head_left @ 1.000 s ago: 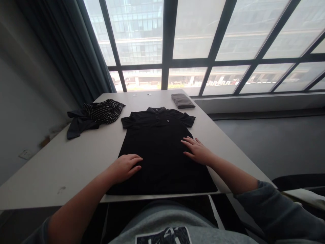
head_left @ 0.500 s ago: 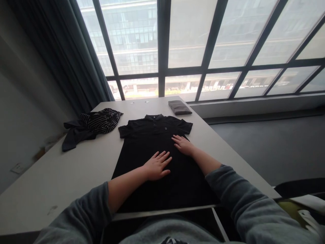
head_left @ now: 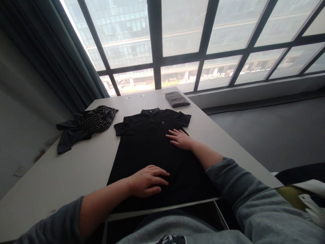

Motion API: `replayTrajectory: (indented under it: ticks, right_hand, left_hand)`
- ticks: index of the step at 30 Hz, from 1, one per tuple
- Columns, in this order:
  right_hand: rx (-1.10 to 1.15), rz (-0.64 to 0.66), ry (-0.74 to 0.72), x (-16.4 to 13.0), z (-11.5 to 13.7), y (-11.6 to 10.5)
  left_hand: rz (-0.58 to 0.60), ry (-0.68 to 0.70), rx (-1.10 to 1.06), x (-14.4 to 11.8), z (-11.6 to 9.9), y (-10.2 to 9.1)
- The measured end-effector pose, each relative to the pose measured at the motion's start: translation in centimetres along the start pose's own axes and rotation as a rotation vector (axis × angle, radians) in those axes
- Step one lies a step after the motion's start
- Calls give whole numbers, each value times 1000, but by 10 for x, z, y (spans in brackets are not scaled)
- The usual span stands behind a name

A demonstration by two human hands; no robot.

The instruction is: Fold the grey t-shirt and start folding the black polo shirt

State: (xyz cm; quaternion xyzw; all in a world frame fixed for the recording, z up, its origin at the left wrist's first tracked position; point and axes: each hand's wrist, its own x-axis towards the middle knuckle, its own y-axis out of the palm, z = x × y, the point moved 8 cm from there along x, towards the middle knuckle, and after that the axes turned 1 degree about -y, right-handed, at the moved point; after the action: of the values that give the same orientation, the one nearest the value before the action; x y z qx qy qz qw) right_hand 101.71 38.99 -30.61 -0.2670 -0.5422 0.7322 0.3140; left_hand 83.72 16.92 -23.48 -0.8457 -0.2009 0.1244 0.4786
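On the table (head_left: 76,169), black polo shirt (head_left: 149,142) lies flat; left hand (head_left: 148,180) and right hand (head_left: 180,139) spread.

Strong backlight from window (head_left: 182,30), panes blown out. Dim interior, curtain (head_left: 45,61) near black. Soft glare on table (head_left: 76,162). Wide-angle bending at edges. Sharp overall.

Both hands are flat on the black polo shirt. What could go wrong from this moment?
1. The hem of the black polo shirt lies at the near edge of the table, so a pull from the left hand might drag it off.
2. The right hand presses near the chest; uneven pushing may bunch the cloth.
3. The striped garment lies close to the left sleeve and could get caught.
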Motion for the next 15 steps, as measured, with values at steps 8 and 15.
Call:
replayTrajectory:
  ticks: [8,15]
  right_hand:
    - [-27,32,-25,-1,6,-2]
    - [-23,98,0,-3,12,-7]
  left_hand:
    - [-133,-355,254,72,133,-44]
    - [-128,-795,308,104,238,-71]
